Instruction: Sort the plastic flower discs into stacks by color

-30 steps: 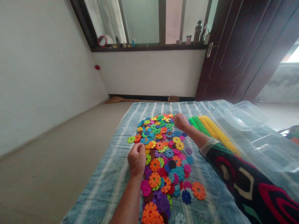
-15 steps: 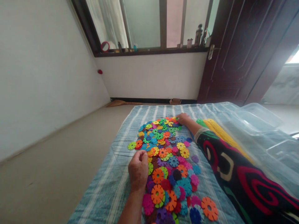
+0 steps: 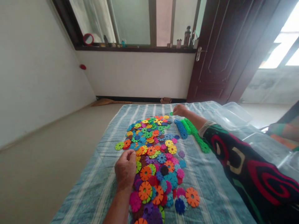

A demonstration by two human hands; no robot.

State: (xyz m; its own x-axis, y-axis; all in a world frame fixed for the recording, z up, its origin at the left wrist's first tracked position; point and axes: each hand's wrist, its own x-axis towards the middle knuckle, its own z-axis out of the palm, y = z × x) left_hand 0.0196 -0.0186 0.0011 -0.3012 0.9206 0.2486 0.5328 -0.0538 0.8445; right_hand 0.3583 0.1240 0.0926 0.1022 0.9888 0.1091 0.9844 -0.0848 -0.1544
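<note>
A long pile of colourful notched plastic discs lies on a blue striped cloth. My right hand is past the far end of the pile, its fingers pinched on a small green notched disc. My left hand rests at the pile's left edge with curled fingers; whatever they may hold is hidden. Right of the pile lie a blue row of discs and green rows of discs, packed face to face. My right forearm passes over the cloth beside them.
Clear plastic boxes stand along the right side of the cloth. At the far right edge, a blurred patch of coloured fabric shows. Beyond are a dark red door and a window sill with small items.
My right hand has lifted off the pile's far end and moved outward with a green disc in its fingers. The blue row has come into view. My left hand keeps its place by the pile.
</note>
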